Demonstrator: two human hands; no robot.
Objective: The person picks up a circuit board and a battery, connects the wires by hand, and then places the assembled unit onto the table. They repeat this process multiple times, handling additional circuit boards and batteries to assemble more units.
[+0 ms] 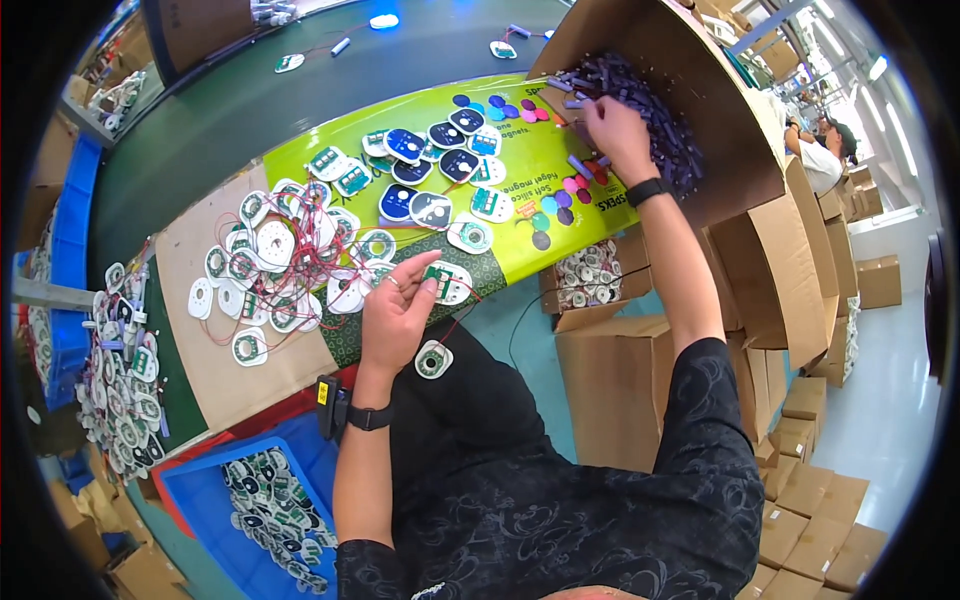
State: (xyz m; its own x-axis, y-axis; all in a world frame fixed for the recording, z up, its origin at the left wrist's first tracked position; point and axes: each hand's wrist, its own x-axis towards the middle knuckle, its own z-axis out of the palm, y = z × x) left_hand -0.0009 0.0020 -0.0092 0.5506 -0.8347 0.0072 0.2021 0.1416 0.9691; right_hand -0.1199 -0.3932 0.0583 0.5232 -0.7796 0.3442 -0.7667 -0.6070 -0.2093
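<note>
My left hand (398, 305) holds a round white disc with a green circuit board (448, 281) at the near edge of the bench; a red wire runs from it down to a second white disc (433, 359) hanging by my lap. My right hand (612, 128) reaches into a tilted cardboard box (690, 70) full of small purple parts (645, 100), fingers closed among them. Whether it grips one I cannot tell. A heap of white discs with red wires (285, 265) lies just left of my left hand. Dark blue round discs (430, 165) lie on a green sheet (540, 215).
A blue crate (200, 490) of more white discs sits at lower left, another pile (125, 385) beside it. A small open box of discs (590, 275) and stacked cardboard cartons (800, 430) stand to my right. Another person (825, 155) works at far right. A dark conveyor (230, 110) runs behind.
</note>
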